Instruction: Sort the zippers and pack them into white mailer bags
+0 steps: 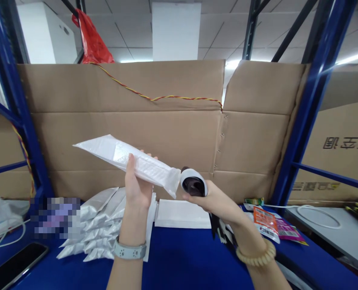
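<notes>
My left hand (137, 190) grips a long white translucent plastic packing bag (157, 168), with the thumb across its front. The bag is raised above the table and tilted, its pointed end to the upper left and its mouth end toward the right. Closed around a rolled-up item (193, 184), white outside and dark brown inside, is my right hand (217, 200). The roll is close to the bag's right end; whether they touch I cannot tell. What the roll is made of is unclear.
Stacked silvery-white packages (100, 223) lie left on the blue table (179, 257). A flat white packet (183, 213) is at the back, dark and white pieces (223, 231) behind my right arm. Also there: a phone (19, 264), colourful pouches (266, 223), cardboard wall (167, 137), blue posts (305, 121).
</notes>
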### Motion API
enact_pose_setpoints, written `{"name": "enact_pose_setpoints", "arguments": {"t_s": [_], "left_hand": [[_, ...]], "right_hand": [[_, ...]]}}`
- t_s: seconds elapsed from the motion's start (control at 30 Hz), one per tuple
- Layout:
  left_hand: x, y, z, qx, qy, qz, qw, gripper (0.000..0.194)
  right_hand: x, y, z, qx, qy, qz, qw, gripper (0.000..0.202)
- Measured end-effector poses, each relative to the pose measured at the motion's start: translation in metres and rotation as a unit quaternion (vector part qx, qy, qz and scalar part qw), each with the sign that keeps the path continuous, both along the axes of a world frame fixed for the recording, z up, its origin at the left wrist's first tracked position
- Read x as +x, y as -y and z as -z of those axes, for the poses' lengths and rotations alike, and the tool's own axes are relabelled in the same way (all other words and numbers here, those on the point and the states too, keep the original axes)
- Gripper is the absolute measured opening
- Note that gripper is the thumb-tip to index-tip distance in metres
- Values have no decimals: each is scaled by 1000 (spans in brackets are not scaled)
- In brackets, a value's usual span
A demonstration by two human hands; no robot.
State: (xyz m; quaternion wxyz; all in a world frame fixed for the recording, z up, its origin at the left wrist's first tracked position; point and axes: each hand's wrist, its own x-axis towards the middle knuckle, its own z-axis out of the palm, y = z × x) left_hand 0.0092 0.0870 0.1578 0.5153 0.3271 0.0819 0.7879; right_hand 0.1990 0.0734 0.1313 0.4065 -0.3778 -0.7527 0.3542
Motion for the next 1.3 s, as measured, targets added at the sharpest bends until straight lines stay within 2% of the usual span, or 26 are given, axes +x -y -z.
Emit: {"name": "enact_pose_setpoints", "arguments": {"t_s": [0.07,0.17,0.27,0.37,0.43,0.53,0.63,0.77,0.9,1.0,1.17,1.23,1.3], "left_hand": [[6,4,-1,10,-15,37,999,43],[19,9,-1,24,-28,55,998,42],[30,11,3,43,-55,74,995,43],[38,8,8,34,-71,105,991,45],[44,5,13,13,-70,122,990,44],[54,0,19,-27,-49,144,988,39],[63,-3,24,-58,-41,152,986,37],[67,-5,28,-69,-116,137,981,41],[66,-7,31,-78,-195,93,973,38],[65,-11,31,-94,-166,51,980,35],[46,-16,25,-162,-79,25,983,34],[33,-16,21,-171,-39,-4,984,31],[19,-15,15,-161,-9,-37,986,28]], "right_hand": [[-8,0,3,14,32,-5,999,19],[-18,-6,11,31,75,12,997,14],[-22,-12,16,39,62,43,996,11],[-22,-14,17,27,-4,65,998,41],[-22,-13,17,-14,-42,64,997,56],[-20,-11,17,-82,-89,35,992,65],[-19,-9,16,-106,-120,20,987,73],[-20,-5,10,-134,-138,13,981,79],[-25,-7,12,-156,-167,0,973,64],[-29,-8,17,-141,-172,0,975,60],[-29,-2,17,-114,-121,-16,986,86],[-28,0,15,-101,-71,-25,992,85],[-28,2,13,-78,-23,-35,996,76]]}}
